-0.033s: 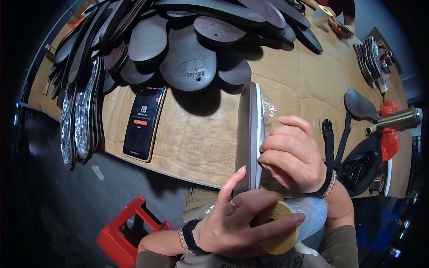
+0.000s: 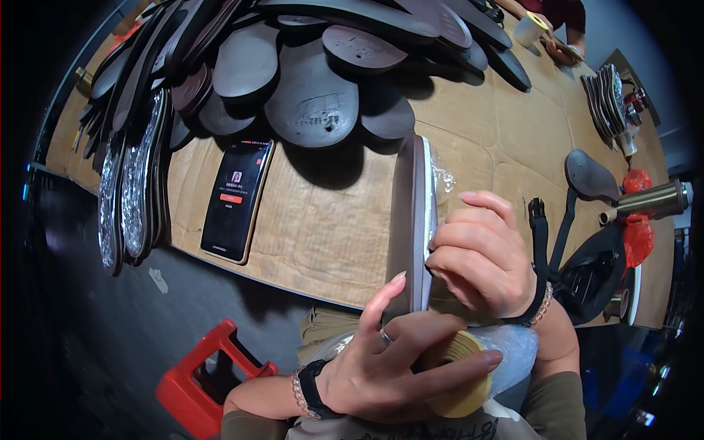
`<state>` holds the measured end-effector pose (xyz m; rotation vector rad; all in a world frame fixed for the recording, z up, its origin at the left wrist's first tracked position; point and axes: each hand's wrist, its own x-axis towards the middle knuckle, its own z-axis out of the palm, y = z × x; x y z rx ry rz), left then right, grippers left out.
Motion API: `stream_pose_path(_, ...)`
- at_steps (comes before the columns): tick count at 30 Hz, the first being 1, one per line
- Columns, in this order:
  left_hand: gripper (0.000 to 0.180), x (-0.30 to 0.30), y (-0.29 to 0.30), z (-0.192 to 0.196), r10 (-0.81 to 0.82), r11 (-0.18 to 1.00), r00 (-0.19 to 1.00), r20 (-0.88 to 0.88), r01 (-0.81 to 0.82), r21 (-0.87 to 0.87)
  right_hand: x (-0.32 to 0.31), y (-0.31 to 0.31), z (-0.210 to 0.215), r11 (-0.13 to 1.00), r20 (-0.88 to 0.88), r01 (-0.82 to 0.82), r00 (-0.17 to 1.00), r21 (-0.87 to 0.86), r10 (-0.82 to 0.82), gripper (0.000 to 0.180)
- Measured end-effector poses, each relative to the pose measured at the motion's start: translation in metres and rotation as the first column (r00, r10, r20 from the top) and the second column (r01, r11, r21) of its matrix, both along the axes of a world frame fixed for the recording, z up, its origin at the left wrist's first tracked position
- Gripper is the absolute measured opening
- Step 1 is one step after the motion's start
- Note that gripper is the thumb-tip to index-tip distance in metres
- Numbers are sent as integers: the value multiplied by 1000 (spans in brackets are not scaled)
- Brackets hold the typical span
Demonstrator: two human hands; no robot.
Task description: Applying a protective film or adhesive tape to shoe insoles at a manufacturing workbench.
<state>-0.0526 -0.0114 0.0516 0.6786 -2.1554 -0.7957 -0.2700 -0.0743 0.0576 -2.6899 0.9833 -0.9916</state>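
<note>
Nearest, the left hand (image 2: 381,370) has its grip partly closed, the index and middle fingers spread over the yellow-cored roll of clear plastic film (image 2: 460,400), which lies across the person's lap. Its thumb is raised against the lower end of a long, thin, dark brown-grey sole with a white edge strip (image 2: 408,227). That sole stands on its edge at the front of the tabletop (image 2: 330,242), its length running away from the person, and a crinkled scrap of clear film (image 2: 443,176) shows just beside its upper part. The right hand (image 2: 484,257) has its fingers curled inward, the knuckles against the white-edged side; whether its grip pinches anything cannot be told, as the fingertips are hidden.

Below on the left, a red plastic stool (image 2: 174,400) stands on the grey floor (image 2: 191,301). A dark-screened smartphone (image 2: 236,202) lies left of the sole. To the right are a black strapped bag (image 2: 598,282), a red plastic bag (image 2: 638,246) and a brass-coloured metal flask (image 2: 651,199) lying on its side.

Farther off, a large pile of dark rounded soles (image 2: 312,110) overlaps along the left and middle. At the far right, beyond a stack of thin soles (image 2: 603,110), a co-worker's hand (image 2: 561,51) is near a whitish-yellow roll (image 2: 529,29).
</note>
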Motion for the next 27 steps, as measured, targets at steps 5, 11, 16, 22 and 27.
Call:
stream_pose_path(5,50,-6,4,-7,51,999,994,-95,-50,11,-2,-1,7,997,-18,2,1000,83,0,20)
stream_pose_path(11,48,-6,1,-7,54,998,996,-69,-55,-15,-2,-3,5,983,56,43,997,178,-54,10)
stream_pose_path(16,49,-6,2,-9,36,999,996,-81,-36,13,-5,-6,5,985,43,17,999,173,-25,11)
stream_pose_path(22,50,-8,1,-9,23,999,996,-89,-21,27,-9,-7,6,992,-7,-26,1000,126,27,18)
stream_pose_path(27,51,-8,1,-8,26,1000,996,-87,-25,18,-10,-8,5,993,-16,-67,997,102,69,24)
